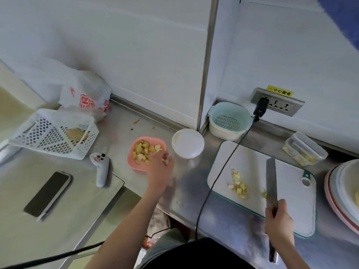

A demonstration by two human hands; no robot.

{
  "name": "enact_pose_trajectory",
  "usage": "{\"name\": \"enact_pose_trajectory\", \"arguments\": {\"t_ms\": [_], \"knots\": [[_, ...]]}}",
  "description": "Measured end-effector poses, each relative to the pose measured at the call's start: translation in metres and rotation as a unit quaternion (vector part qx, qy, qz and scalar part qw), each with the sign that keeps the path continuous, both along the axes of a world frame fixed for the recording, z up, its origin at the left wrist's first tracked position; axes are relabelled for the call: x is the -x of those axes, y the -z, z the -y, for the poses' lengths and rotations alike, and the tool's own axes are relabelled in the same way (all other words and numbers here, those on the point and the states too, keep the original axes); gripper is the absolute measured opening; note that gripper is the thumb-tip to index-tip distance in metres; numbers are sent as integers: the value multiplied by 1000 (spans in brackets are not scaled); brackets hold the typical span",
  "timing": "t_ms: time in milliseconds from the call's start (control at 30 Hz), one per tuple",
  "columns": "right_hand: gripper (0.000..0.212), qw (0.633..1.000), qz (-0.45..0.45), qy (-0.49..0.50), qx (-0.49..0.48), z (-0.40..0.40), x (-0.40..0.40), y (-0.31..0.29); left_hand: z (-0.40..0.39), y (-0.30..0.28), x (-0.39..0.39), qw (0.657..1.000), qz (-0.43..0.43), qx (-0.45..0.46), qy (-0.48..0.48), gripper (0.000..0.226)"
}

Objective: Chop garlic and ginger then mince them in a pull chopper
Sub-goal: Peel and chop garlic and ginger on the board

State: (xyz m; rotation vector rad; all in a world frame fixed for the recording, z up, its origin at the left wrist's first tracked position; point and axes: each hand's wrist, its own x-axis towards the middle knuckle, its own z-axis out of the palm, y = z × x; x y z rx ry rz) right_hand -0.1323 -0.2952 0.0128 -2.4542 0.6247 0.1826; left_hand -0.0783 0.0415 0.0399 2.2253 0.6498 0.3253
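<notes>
- Chopped pieces (165, 159) are pinched by the left hand (160, 169) over the pink bowl (136, 166).
- The knife (271, 183) is gripped by the right hand (278, 224) over the cutting board (287, 191); more pieces (238, 184) lie there.
- A black cable (219, 171) crosses the board; a white lid (188, 143) sits beside the bowl.

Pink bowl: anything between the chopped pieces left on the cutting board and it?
A black cable runs across the left part of the white cutting board, between the remaining chopped pieces and the pink bowl. The left hand is at the bowl's near edge. Otherwise only bare counter lies between.
</notes>
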Motion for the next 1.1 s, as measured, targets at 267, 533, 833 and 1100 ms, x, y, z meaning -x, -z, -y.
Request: {"name": "enact_pose_trajectory", "arguments": {"t_ms": [267,533,833,1100], "knots": [[26,1000,0,24,-1,-24,7,1,-109,32,13,991,-133,-26,-11,35],[19,998,-16,61,14,-46,4,-4,-116,32,-26,984,-147,-47,84,38],[18,994,-8,105,14,-63,3,-1,-142,54,-27,969,-186,-87,140,39],[13,994,-3,108,1,-63,-3,1,-157,55,-26,928,-202,-199,244,38]]}}
